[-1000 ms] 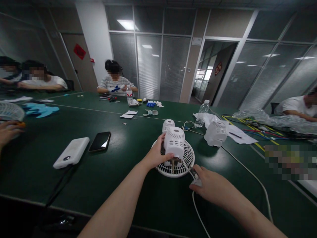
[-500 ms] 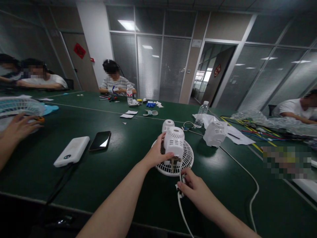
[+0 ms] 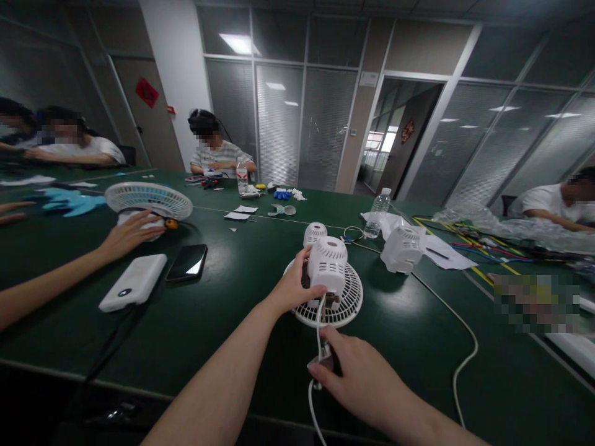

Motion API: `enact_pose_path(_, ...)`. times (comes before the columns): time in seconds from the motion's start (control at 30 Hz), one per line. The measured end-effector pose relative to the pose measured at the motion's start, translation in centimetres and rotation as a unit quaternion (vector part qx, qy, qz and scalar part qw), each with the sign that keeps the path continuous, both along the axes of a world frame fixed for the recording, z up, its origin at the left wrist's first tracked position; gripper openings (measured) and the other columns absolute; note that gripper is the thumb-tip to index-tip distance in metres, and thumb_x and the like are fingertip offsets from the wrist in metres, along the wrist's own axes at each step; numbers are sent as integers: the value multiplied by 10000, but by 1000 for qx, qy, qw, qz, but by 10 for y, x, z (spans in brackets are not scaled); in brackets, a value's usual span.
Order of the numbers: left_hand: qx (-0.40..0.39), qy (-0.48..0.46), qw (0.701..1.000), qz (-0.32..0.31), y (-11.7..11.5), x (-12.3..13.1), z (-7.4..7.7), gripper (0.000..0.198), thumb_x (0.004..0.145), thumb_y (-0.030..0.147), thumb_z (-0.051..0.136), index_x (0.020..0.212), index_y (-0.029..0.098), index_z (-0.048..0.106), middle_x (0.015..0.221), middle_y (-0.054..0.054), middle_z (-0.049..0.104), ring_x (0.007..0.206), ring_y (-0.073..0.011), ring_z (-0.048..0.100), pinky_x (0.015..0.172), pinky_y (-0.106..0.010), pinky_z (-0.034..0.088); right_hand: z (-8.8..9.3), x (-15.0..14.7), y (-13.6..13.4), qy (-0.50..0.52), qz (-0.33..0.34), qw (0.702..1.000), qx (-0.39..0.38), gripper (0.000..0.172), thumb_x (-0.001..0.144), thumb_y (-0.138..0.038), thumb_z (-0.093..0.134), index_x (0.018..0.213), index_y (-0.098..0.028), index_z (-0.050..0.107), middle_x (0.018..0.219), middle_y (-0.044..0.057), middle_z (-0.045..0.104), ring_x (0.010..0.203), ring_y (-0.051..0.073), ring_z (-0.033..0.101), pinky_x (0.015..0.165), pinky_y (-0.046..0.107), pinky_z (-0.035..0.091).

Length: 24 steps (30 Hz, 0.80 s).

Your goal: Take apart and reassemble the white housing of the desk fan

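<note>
Shows a green table (image 3: 409, 365) from head height, taking the held fan part as the clock's centre and six as nearest the wearer. Keeps the left hand (image 3: 289, 287) curved around a white motor housing (image 3: 328, 263), thumb across its lower front, fingers along its left side, just above a round white grille (image 3: 354, 301). Pinches a white cord (image 3: 318, 325) and a small greyish piece (image 3: 322, 360) in the right hand (image 3: 357, 367), near six o'clock, with fingers drawn close together. Hides much of the piece behind those fingers; cannot tell its exact kind. Has swung the right hand round from about five o'clock a second ago, leaving the left almost unmoved. Now runs the cord nearly straight down from under the housing instead of off to the side, seemingly bringing both into line while bracing from above. Includes a smaller-looking housing (image 3: 315, 233) just behind, at eleven, and a spare white housing (image 3: 403, 249) near three, apart from both hands. Places a phone (image 3: 186, 263) toward nine. Brings into fuller view, toward ten, a co-worker's hand (image 3: 134, 234) on another fan (image 3: 151, 198), well apart and seemingly of no consequence here.
</note>
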<state>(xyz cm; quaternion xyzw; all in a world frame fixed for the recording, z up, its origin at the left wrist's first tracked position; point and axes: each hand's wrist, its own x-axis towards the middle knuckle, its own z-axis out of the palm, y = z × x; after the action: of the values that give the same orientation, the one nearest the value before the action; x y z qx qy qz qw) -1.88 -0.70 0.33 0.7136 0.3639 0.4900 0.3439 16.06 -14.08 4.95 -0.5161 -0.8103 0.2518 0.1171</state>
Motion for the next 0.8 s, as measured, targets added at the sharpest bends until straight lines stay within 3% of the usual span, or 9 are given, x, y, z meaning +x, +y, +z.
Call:
enact_pose_path(0.07,1,7,1000,1,0,0,1,1053,632,407,807,1474,248,195,1455,-154,380,1291,-356,428,1083,-535,332,7,2,3,-74,16,995,60,292,820,-461,592,982,-219,619,857,76,705,766,265,644,673,356,415)
enact_pose_path(0.17,7,11,1000,-2,-1,-1,2,1041,645,414,798,1474,248,191,1458,-151,378,1288,-347,434,1083,-525,336,19,7,12,-117,41,988,91,304,843,-500,542,813,-218,654,753,69,688,677,244,623,615,342,390)
enact_pose_path(0.27,11,13,1000,-2,-1,-1,3,1035,647,423,795,1471,240,196,1453,-157,384,1287,-348,434,1079,-524,340,31,17,31,-102,23,988,111,365,877,-475,487,658,-215,621,650,43,641,575,186,556,549,306,335)
enact_pose_path(0.37,8,21,1000,4,-1,-1,4,1031,641,423,799,1467,243,210,1450,-160,386,1289,-354,428,1077,-530,339,37,31,62,-38,-42,988,141,340,892,-391,447,643,-211,593,643,26,615,576,169,532,548,302,332)
enact_pose_path(0.47,-1,27,1000,7,-2,-1,6,1037,635,422,804,1468,248,211,1452,-160,380,1297,-362,417,1079,-535,334,25,43,95,106,-124,972,168,230,871,-368,462,781,-205,599,757,39,637,710,199,581,642,328,414)
enact_pose_path(0.53,-7,25,1000,0,-2,-1,6,1044,638,425,801,1472,244,199,1451,-163,381,1299,-362,417,1079,-535,335,8,47,112,250,-130,949,142,266,852,-404,502,1015,-206,574,987,75,659,932,235,608,787,370,462)
enact_pose_path(0.63,-8,21,1000,-12,-1,0,5,1055,648,439,792,1478,240,171,1459,-157,374,1311,-355,408,1088,-525,329,-18,47,125,393,-44,918,45,567,843,-464,561,1337,-255,375,1343,108,532,1249,254,493,1013,447,392)
enact_pose_path(0.73,0,38,999,-11,0,0,4,1084,650,460,785,1489,226,140,1482,-152,345,1343,-355,365,1114,-516,296,-34,44,126,403,34,915,1,788,808,-467,646,1448,-298,220,1480,97,396,1369,259,370,1122,478,278)
enact_pose_path(0.8,6,59,998,-6,1,-1,4,1095,652,477,778,1495,214,130,1505,-152,308,1369,-356,322,1132,-513,266,-38,43,124,391,41,919,11,860,782,-450,689,1467,-307,189,1507,89,356,1393,269,333,1151,486,232)
